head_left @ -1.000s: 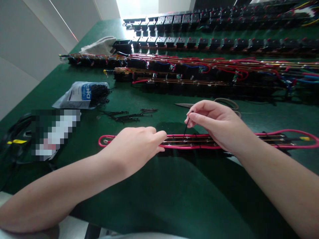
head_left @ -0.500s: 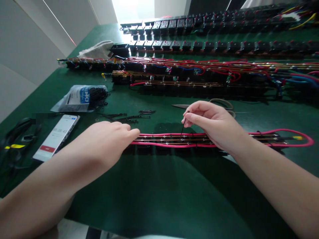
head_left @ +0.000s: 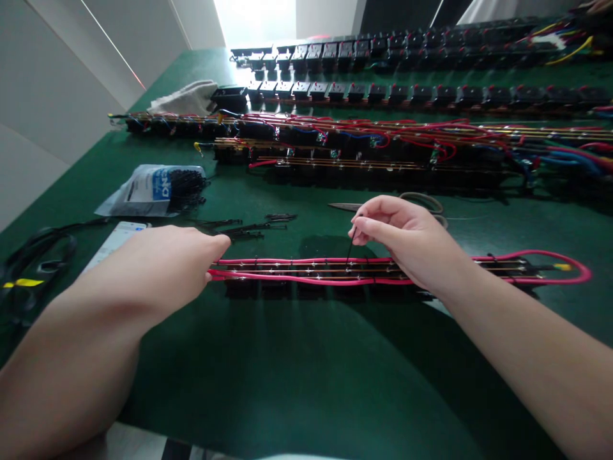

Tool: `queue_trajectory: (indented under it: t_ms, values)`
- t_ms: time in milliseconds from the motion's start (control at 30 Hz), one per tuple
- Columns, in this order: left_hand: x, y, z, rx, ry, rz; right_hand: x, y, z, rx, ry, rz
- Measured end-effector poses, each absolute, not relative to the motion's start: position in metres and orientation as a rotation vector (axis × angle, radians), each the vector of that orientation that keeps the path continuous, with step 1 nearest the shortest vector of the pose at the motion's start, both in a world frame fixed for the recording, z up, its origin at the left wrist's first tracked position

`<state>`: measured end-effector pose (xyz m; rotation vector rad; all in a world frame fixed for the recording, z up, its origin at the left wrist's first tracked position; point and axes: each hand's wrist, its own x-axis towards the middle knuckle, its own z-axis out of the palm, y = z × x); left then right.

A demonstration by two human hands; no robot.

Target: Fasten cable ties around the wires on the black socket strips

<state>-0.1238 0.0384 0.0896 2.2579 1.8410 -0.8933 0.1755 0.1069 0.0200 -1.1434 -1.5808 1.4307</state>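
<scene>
A long black strip assembly (head_left: 306,271), topped with metal rods and bordered by a red wire (head_left: 330,282), lies across the table before me. My left hand (head_left: 177,271) is closed around the red wire at the strip's left end; most of its fingers are hidden under the hand. Between thumb and forefinger, my right hand (head_left: 395,233) pinches a thin black cable tie (head_left: 350,246), whose lower end points down to the strip's rods. Several loose cable ties (head_left: 242,231) lie beyond my left hand.
Beyond the strip lie scissors (head_left: 345,206) and a plastic bag (head_left: 136,191) of black cable ties. Coiled black cable (head_left: 36,255) and a partly covered phone (head_left: 115,239) are at left. Longer wired assemblies (head_left: 359,134) and a white cloth (head_left: 184,97) stretch across the back.
My left hand has moved left along the strip to its end, uncovering more red wire and now covering part of the phone. My right hand keeps its pinch on the cable tie.
</scene>
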Motion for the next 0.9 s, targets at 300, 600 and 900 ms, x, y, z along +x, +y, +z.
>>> queue_trajectory:
  t_ms: [300,600,900]
  values:
    - [-0.135,0.061,0.083,2.242,1.853,-0.77,0.181,0.114,0.019,-1.207,-1.577,1.38]
    - [-0.152,0.092,0.072,2.257,1.722,-0.393,0.185,0.12,0.018,-1.23,-1.509,1.321]
    - [-0.156,0.092,0.078,2.22,1.674,-0.413,0.183,0.118,0.022,-1.25,-1.558,1.29]
